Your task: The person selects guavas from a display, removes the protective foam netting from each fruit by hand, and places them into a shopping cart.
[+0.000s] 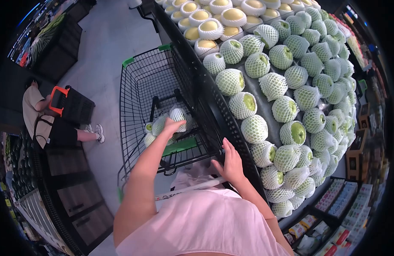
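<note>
At the left, a person in a light top stands beside a black basket with an orange handle. To the right is a wire shopping cart with green corners; netted green fruits lie inside it. Just right of these, the left hand grasps a white-netted fruit within the cart. Farther right, the right hand is released, fingers spread, near the black rim of a display stand. The stand carries yellow fruits at its far end and rows of netted pale-green fruits. Packaged goods sit near right.
</note>
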Available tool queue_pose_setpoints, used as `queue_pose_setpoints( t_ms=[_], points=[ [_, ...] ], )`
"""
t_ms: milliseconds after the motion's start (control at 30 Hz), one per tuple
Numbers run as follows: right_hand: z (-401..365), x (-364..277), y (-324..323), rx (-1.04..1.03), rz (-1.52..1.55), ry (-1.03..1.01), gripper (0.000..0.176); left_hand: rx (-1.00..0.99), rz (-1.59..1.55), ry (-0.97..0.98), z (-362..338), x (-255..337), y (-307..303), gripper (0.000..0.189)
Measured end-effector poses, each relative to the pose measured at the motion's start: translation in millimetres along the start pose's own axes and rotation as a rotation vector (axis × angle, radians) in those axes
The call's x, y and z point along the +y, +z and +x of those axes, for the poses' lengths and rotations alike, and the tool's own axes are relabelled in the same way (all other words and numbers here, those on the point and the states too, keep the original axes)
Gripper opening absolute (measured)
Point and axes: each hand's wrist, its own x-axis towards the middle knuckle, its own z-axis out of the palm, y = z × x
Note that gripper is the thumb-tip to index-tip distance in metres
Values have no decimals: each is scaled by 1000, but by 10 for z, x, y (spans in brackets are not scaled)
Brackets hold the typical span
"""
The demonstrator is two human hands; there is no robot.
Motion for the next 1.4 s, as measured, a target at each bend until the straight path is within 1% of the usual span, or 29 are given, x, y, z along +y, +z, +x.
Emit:
queue_pose_setpoints(
  t_ms=[33,67,100,133,200,267,367,400,500,533,633,733,767,833,867,933,967,1033,1067,1100,1167,1200,1267,1300,1367,1400],
  points=[
    [16,-5,-9,17,-23,-43,84,36,92,-81,336,-347,72,69],
    [26,-6,-18,-15,-11,-24,83,36,100,-161,445,-456,198,83],
    [26,-28,-42,-56,-16,7,81,71,147,-258,693,-739,327,98],
    [20,-14,-37,-85,-17,8,82,34,246,-281,729,-747,435,104],
    [1,36,8,-117,-28,-3,81,66,351,-287,811,-816,692,109],
    [31,26,-10,-125,-4,3,81,195,358,-257,1033,-1128,990,106],
    [49,33,-25,-121,48,20,76,156,443,-335,1175,-1150,1188,107],
    [61,31,-42,-137,40,25,73,83,443,-346,1300,-1274,1183,126],
    [75,59,-50,-153,42,31,68,114,537,-310,1377,-1321,1275,121],
    [71,64,-43,-152,50,33,67,155,612,-273,1339,-1293,1327,120],
    [77,77,-31,-163,38,46,64,141,602,-270,1301,-1288,1362,122],
    [99,79,-45,-185,35,48,62,235,689,-215,1498,-1682,1495,120],
    [91,69,-44,-192,38,53,62,212,681,-265,1540,-1776,1517,120],
    [103,76,-59,-197,31,54,61,168,653,-352,1627,-1754,1542,120],
    [106,77,-61,-191,42,54,61,178,664,-357,1638,-1744,1537,119],
    [93,67,-61,-165,46,74,61,176,694,-349,1501,-1535,1531,117],
    [86,59,-68,-151,45,70,60,148,639,-411,1506,-1504,1514,119],
    [72,47,-64,-117,39,59,60,112,654,-477,1470,-1330,1480,120],
    [43,50,-47,-104,41,53,54,126,680,-479,1449,-1279,1450,114],
    [14,68,-32,-63,76,20,53,154,718,-444,1407,-1231,1415,107],
    [-20,113,-67,16,144,-66,50,242,787,-266,1192,-1029,1327,95],
    [-36,102,-150,72,187,-80,45,284,830,-185,906,-704,1264,84],
    [-24,70,-559,288,130,-118,45,97,641,162,907,-879,992,50],
    [-34,49,-803,394,107,-140,45,40,507,191,806,-843,922,39],
    [-104,105,-1342,616,-99,-9,45,-81,247,244,575,-631,736,18],
    [-139,140,-1602,674,-194,126,47,-124,204,258,391,-470,658,15]
  ],
)
